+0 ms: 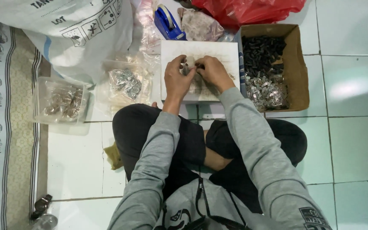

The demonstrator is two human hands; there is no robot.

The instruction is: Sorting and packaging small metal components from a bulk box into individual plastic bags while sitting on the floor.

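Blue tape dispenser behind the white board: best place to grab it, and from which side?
Judging by its pose, grip the blue tape dispenser across its narrow body from above. It stands upright, the tape roll at its far end. A plastic bag crowds its left; both hands work nearer, on the white board.

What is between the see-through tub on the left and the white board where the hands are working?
In the head view, a clear plastic bag of small silvery pieces lies on the floor between the see-through tub and the white board.
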